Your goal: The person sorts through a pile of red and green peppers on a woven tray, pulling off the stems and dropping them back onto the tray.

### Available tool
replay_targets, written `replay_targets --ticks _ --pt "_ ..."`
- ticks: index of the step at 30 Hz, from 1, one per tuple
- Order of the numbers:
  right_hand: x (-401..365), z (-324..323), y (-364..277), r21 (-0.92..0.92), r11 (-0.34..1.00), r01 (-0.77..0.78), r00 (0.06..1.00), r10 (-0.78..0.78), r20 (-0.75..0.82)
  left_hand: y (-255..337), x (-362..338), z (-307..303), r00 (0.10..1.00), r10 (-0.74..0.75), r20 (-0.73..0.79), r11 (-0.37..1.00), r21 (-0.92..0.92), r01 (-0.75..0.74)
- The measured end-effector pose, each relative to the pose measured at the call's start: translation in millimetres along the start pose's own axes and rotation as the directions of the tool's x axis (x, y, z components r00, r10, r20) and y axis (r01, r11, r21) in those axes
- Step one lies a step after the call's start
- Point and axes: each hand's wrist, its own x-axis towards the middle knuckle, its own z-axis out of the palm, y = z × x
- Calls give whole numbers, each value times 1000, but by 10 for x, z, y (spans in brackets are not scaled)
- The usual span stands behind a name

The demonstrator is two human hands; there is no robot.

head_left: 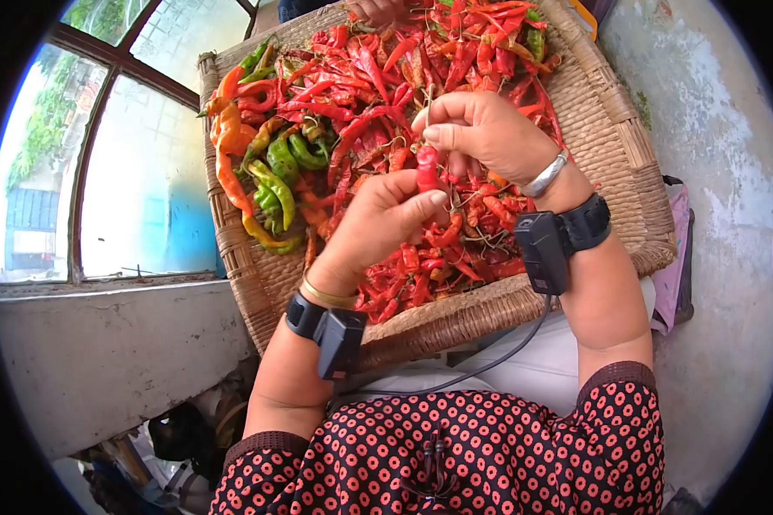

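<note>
Dotted shirt [524,455] cloth sits nearest, behind both hands. One window [133,172] stands left of the left hand [385,213]; several green peppers [281,161], too overlapped to count, lie beyond that hand. Its thumb and finger pinch one red pepper [427,167], whose long axis runs away from them to its stem end, pinched by the right hand [489,137]; neither is nearer. Loose chillies [369,129], past counting, lie beneath both hands; one basket [605,142] extends rightward.

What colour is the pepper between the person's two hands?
The pepper is bright red; the head view shows it best.
</note>
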Motion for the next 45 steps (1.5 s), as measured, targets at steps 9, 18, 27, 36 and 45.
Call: replay_targets --ticks 9,18,27,36,45 --pt "108 -74 526 -948 240 208 953 -269 141 -2 157 -226 727 181 -662 889 -206 -409" --pt "198 -62 501 -965 243 95 949 -316 14 -455 240 -205 832 541 -123 530 818 -223" --pt "-2 -246 -45 -270 959 86 983 -125 -133 -307 168 -143 920 375 -114 532 839 -113" --pt "102 -126 220 -674 703 226 974 -178 141 -146 73 -85 986 131 -101 961 258 -101" --pt "66 0 209 -226 972 69 982 -26 187 -54 51 -228 976 139 -167 951 -254 -179"
